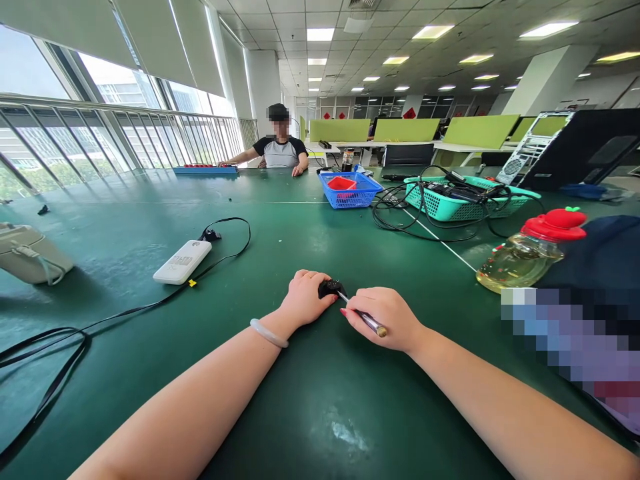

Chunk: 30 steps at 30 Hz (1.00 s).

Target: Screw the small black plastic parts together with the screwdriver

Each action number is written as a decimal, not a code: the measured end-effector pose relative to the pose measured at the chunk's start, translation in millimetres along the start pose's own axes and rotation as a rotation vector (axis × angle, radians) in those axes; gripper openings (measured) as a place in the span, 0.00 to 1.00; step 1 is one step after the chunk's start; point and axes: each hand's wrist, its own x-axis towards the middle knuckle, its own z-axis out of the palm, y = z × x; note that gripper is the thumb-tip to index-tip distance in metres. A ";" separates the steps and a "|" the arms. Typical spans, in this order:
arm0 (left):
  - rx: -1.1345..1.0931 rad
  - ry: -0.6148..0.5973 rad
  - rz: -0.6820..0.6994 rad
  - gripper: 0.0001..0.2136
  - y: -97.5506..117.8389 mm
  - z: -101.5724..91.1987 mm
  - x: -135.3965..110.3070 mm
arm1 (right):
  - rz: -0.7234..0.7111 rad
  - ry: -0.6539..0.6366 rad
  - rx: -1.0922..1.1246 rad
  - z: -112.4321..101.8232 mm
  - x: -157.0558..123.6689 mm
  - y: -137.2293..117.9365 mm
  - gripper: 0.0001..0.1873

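Note:
In the middle of the green table (320,387), my left hand (306,297) is closed round a small black object (331,288), holding it down against the surface. What that object is cannot be made out, as the fingers hide part of it. My right hand (383,317) grips a slim screwdriver (367,321) with a thin metal shaft and a dark handle ending in a tan cap. Its tip points up and left and meets the black object. A pale bangle (269,333) circles my left wrist.
At left lie a white power bank (183,262), a black strap (150,307) and a beige case (33,253). Farther back are a blue basket (353,197), a teal basket (450,212) of cables and a seated person (281,153). A red-lidded bottle (520,260) stands right.

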 end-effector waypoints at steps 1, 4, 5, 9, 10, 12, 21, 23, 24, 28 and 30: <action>0.003 -0.002 0.003 0.16 -0.1 0.0 0.0 | 0.002 -0.004 0.004 0.0 0.1 0.0 0.16; 0.009 -0.010 0.011 0.15 -0.3 -0.3 0.1 | -0.004 -0.003 0.006 0.0 0.2 0.3 0.15; 0.011 -0.013 0.012 0.15 -0.3 -0.5 0.1 | -0.008 0.004 0.006 0.0 0.2 0.5 0.16; 0.017 -0.019 0.005 0.16 -0.3 -1.2 0.2 | -0.015 0.031 0.015 -1.1 0.1 1.2 0.15; 0.015 -0.021 0.008 0.16 -0.4 -1.3 0.2 | -0.014 0.035 0.018 -1.4 0.1 1.2 0.14; 0.010 -0.026 0.014 0.17 -0.8 -1.2 0.2 | -0.010 0.045 0.020 -2.0 0.1 1.2 0.13; 0.016 -0.027 0.020 0.18 -1.4 -0.5 0.7 | 0.013 0.140 0.102 0.5 -2.4 4.6 0.10; 0.013 -0.037 0.020 0.18 -0.5 -1.5 0.5 | 0.011 0.149 0.112 1.0 -2.8 5.3 0.09; 0.013 -0.045 0.018 0.18 0.0 -2.2 0.3 | 0.004 0.149 0.113 1.1 -2.8 5.6 0.09; 0.025 -0.069 0.020 0.19 1.2 -3.7 0.1 | -0.037 0.162 0.102 0.8 -2.2 5.7 0.08; 0.032 -0.075 0.032 0.19 0.8 -3.3 0.6 | -0.045 0.154 0.087 0.4 -1.6 5.2 0.07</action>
